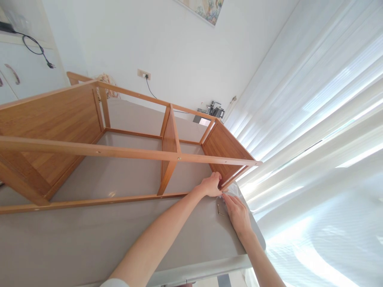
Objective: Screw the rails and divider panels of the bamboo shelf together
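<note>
A wooden shelf frame (137,150) lies on its side on a grey-covered table, with panels at both ends and a divider in the middle. At its near right corner, my left hand (212,185) reaches over the bottom rail with its fingers curled around the wood beside the end panel (224,147). Just outside that same corner is my right hand (237,213), its thumb and fingertips pinched together against the rail's end. Whatever small piece the pinch holds is hidden. Loose metal bolts (220,212) lie on the table, left of my right hand.
The grey tabletop (191,235) ends in a rounded corner at right, close to white curtains (323,159). An electric kettle (218,112) stands behind the frame's right end. A wall socket (144,74) holds a plugged cord. White cabinets (26,67) stand at left.
</note>
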Motion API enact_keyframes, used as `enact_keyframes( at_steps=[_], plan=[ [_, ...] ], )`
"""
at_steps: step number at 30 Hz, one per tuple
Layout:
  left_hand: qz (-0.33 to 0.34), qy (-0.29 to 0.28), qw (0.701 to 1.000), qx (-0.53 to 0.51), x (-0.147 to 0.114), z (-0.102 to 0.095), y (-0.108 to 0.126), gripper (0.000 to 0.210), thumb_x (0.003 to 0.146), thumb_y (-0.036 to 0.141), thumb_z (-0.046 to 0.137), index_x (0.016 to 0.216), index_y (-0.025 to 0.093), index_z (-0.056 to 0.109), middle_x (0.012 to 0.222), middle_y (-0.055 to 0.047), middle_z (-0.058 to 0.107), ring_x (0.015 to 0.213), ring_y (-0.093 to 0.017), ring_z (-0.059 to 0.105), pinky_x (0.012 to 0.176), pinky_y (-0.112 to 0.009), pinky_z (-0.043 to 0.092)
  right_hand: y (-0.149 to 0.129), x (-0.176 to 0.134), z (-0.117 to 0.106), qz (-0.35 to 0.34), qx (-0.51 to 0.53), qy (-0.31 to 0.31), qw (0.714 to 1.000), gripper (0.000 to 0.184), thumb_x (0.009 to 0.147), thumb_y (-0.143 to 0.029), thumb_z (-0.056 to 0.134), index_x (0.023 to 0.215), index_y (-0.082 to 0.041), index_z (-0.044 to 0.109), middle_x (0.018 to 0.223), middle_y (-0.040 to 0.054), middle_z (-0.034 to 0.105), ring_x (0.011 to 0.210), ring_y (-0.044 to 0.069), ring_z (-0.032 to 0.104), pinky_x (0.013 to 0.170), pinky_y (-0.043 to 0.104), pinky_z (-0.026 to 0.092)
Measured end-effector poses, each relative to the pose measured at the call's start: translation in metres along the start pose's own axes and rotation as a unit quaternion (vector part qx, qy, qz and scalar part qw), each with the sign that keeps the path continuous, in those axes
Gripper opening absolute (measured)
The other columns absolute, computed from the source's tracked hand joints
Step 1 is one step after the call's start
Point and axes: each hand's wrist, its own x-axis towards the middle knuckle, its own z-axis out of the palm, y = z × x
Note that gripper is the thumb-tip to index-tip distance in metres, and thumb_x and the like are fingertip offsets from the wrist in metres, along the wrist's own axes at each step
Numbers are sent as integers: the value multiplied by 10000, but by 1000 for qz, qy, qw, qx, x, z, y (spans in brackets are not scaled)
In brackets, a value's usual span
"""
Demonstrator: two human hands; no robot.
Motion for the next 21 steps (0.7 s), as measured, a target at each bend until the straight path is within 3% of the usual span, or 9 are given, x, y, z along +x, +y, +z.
enact_keyframes(
  at_steps=[8,12,21],
  plan=[
    [1,-8,1000,-10,1,1,-3,564,704,369,743,1143,256,407,1241,-62,550,1017,-249,660,861,-355,527,4,5,-1,94,74,14,993,406,1030,-419,362,1122,-243,716,1059,63,745,944,237,693,783,337,515],
    [4,-17,1000,-16,2,0,-4,572,698,355,739,1150,253,405,1254,-67,546,1007,-248,659,858,-362,530,6,7,-3,159,69,3,985,457,1004,-527,378,1114,-268,738,1043,59,756,805,232,699,724,329,492],
    [18,-37,998,-38,4,-2,-11,637,673,364,767,1189,246,413,1301,-77,527,1041,-246,651,882,-341,530,-10,9,-8,228,81,8,970,559,970,-627,354,1034,-246,759,888,73,760,639,201,637,657,300,449]
  ],
)
